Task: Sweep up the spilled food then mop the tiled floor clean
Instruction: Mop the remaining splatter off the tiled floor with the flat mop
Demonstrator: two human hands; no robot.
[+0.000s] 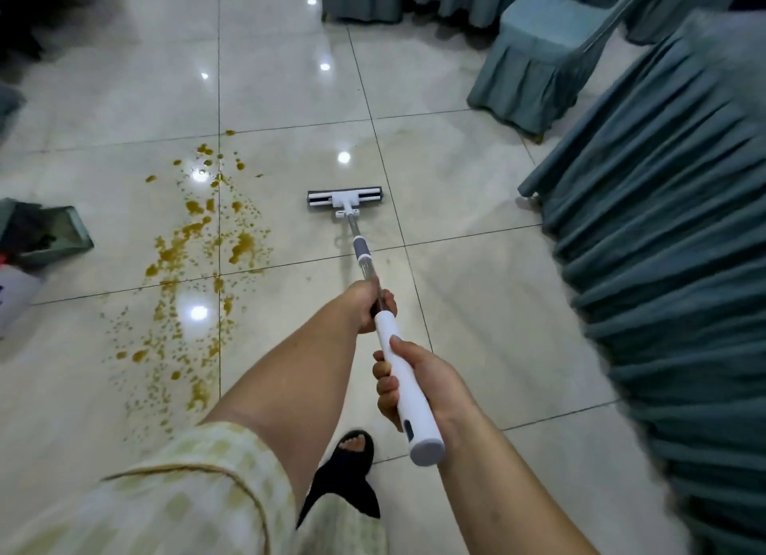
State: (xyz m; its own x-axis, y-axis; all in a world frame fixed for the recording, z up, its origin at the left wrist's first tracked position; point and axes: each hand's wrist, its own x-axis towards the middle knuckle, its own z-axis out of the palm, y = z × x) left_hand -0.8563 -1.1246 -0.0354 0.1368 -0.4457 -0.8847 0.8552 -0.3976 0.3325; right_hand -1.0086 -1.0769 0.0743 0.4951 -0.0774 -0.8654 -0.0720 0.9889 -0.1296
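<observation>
Somewhat right of speckled amber spill [242,244], rectangular mop [345,198] on glossy tile [456,306].

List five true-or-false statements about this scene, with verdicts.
1. The left hand and the right hand both hold the white-handled flat mop. True.
2. The mop's head rests on the yellow-brown spilled food. False: it sits on bare cream floor tile, to the spill's right.
3. The left hand holds nearer the head than the right. True.
4. The grey-green plastic dustpan lies right of the mop. False: it lies left, beyond the spill.
5. The teal fabric-covered chair has tipped over. False: it stands upright.
</observation>
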